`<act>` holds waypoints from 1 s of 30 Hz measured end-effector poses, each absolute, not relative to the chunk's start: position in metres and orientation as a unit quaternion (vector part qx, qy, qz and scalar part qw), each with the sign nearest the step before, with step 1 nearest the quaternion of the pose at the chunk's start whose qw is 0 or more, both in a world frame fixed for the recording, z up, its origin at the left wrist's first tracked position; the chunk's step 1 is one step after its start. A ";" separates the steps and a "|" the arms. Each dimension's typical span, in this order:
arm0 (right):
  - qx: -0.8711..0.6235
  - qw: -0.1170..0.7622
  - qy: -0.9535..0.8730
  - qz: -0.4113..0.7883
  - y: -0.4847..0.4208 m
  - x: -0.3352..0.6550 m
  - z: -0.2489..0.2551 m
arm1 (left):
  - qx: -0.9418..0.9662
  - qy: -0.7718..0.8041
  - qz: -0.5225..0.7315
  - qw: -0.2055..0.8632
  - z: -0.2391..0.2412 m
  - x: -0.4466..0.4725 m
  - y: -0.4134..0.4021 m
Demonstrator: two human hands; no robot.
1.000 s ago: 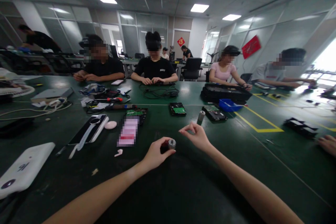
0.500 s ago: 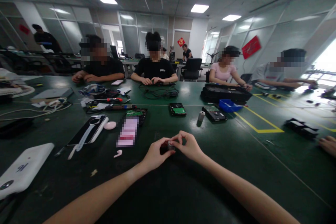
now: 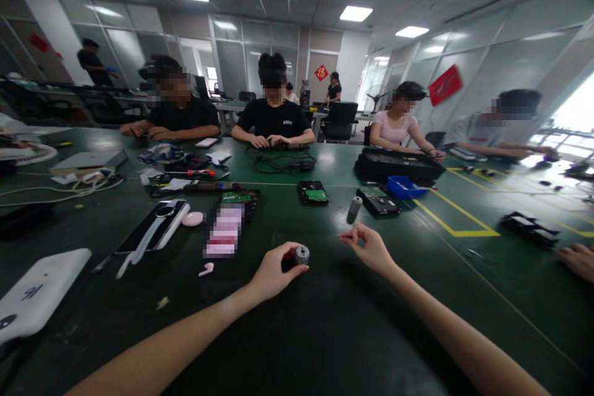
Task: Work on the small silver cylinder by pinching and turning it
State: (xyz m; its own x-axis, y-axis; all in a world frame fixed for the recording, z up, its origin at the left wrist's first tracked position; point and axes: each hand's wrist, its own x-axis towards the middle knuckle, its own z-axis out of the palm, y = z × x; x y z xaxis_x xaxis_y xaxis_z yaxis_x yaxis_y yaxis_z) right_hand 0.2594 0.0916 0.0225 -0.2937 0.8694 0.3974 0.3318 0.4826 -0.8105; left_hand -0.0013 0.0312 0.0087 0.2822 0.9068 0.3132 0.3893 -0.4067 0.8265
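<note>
My left hand [image 3: 276,269] is closed around a small grey metal cylinder [image 3: 302,255], thumb on the near side and fingers on the far side. The cylinder stands upright, and its round top shows small dark marks. To the right, apart from it, my right hand [image 3: 371,249] hovers with the thumb and fingertips pinched together. Whether anything small is between those fingertips I cannot make out. Just beyond my right fingers a second metal cylinder [image 3: 354,210] stands upright on the green table [image 3: 297,340].
Hard drives [image 3: 313,192] lie farther back, near a blue tray [image 3: 406,187] and a black case [image 3: 399,164]. On the left are a phone [image 3: 224,232], an earbud [image 3: 206,268], a watch [image 3: 163,212] and a white power bank [image 3: 41,291]. Several people sit opposite; another person's hand [image 3: 578,258] rests at right.
My right hand has left the cylinder in my left hand and moved right, close to the second cylinder. My left hand stays in place, and the held cylinder's top is now uncovered.
</note>
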 end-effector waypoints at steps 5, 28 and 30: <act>-0.436 0.381 -0.768 0.272 0.096 0.278 -0.007 | 0.737 0.439 0.402 0.319 0.010 -0.002 0.030; -0.310 0.425 -0.776 0.348 0.056 0.165 0.029 | 0.732 0.430 0.422 0.317 0.001 -0.001 0.033; -0.317 0.424 -0.784 0.324 0.057 0.167 0.026 | 0.732 0.434 0.419 0.316 0.001 -0.001 0.033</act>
